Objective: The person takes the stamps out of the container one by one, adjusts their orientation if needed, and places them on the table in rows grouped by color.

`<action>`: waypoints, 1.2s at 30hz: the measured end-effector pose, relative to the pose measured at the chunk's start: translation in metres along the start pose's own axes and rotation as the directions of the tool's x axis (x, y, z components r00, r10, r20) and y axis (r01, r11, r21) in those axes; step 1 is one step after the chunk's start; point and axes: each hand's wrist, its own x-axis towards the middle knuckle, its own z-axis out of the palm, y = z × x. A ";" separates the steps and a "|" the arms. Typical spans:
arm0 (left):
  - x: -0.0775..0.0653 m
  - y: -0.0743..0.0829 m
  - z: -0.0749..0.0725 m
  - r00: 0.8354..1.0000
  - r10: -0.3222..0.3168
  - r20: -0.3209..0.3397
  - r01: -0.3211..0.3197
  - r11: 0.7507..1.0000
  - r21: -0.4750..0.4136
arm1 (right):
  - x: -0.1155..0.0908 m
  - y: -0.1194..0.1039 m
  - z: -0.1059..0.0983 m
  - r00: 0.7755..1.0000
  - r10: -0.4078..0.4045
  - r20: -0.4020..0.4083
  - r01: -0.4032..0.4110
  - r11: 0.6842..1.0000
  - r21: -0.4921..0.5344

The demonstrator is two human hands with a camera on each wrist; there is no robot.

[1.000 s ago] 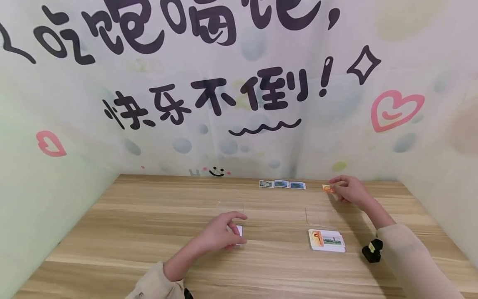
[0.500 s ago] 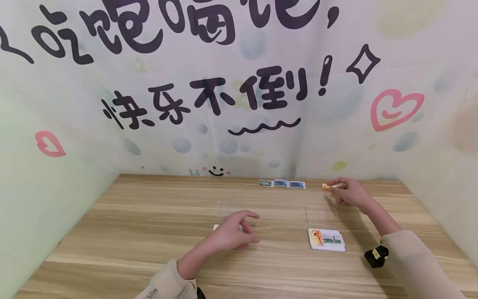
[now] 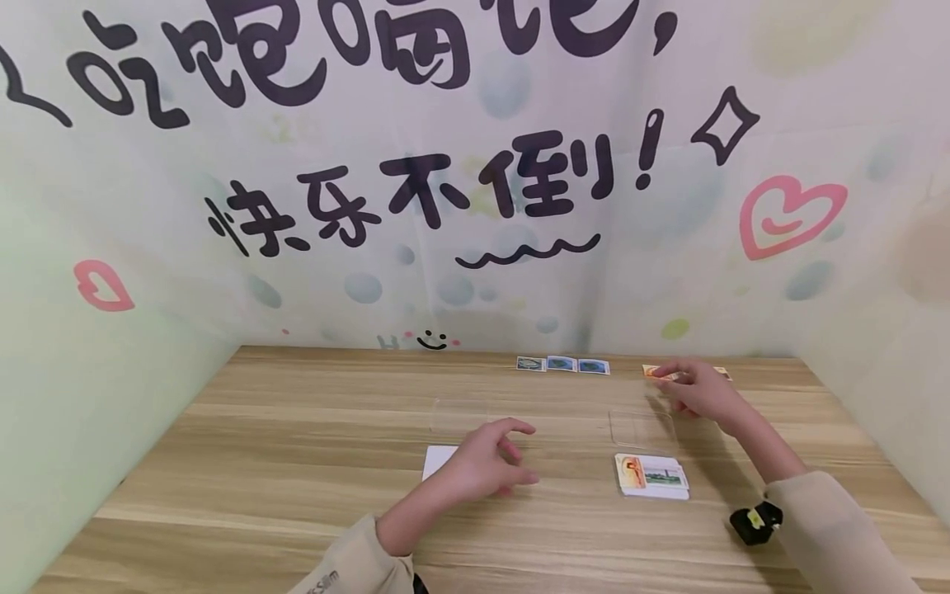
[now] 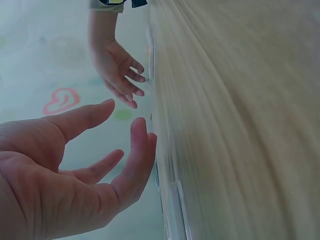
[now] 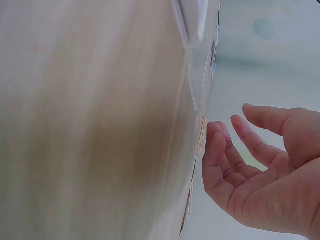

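Note:
My left hand hovers over the middle of the table, fingers loosely bent and holding nothing. Partly under it lies a white card stack, also seen edge-on as a thin pale stack in the left wrist view. At the back right my right hand is beside small orange stamp-like pictures; part of that row is hidden behind the hand. In the right wrist view the right hand has its thumb apart from its loosely curled fingers, with nothing between them.
Three small blue-green stamp-like pictures lie in a row at the back. Two clear flat sleeves rest mid-table. A white stack topped with orange and green pictures lies in front of the right sleeve. A patterned cloth hangs behind.
My left hand has drifted right, uncovering more of the white card stack. The right hand has shifted slightly right and nearer me; another small picture now shows beyond it.

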 end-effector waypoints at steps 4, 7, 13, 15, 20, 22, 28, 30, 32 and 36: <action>0.001 0.002 0.005 1.000 -0.015 -0.003 0.015 1.000 -0.016 | -0.001 0.002 -0.001 1.000 0.009 -0.006 -0.009 1.000 -0.005; 0.002 0.003 0.009 1.000 -0.020 -0.006 0.020 1.000 -0.024 | -0.003 0.002 -0.001 1.000 0.004 -0.001 -0.004 1.000 0.004; 0.003 0.007 0.015 1.000 -0.013 -0.003 0.013 0.999 -0.049 | -0.007 -0.002 -0.002 1.000 0.016 0.014 -0.016 1.000 -0.004; 0.003 0.008 0.017 1.000 -0.015 -0.001 0.015 0.998 -0.054 | -0.009 -0.004 -0.002 0.999 0.027 0.019 -0.027 1.000 -0.004; 0.005 0.010 0.025 1.000 -0.021 0.000 0.021 0.997 -0.080 | -0.013 -0.008 -0.002 0.998 0.055 0.028 -0.054 0.998 -0.016; 0.006 0.011 0.028 1.000 -0.024 -0.002 0.024 0.995 -0.093 | -0.014 -0.009 -0.002 0.997 0.066 0.031 -0.065 0.997 -0.030; 0.010 0.014 0.037 0.999 -0.038 0.001 0.038 0.995 -0.088 | -0.020 -0.009 -0.001 0.996 0.073 0.053 -0.071 0.997 -0.029; 0.010 0.016 0.040 0.999 -0.040 0.003 0.040 0.996 -0.078 | -0.022 -0.009 -0.001 0.996 0.072 0.061 -0.070 0.997 -0.032; 0.011 0.018 0.043 0.999 -0.041 0.002 0.041 0.996 -0.078 | -0.023 -0.009 0.000 0.995 0.069 0.066 -0.067 0.997 -0.037; 0.013 0.021 0.048 0.999 -0.046 0.005 0.046 0.996 -0.081 | -0.027 -0.009 0.001 0.995 0.057 0.079 -0.054 0.998 -0.030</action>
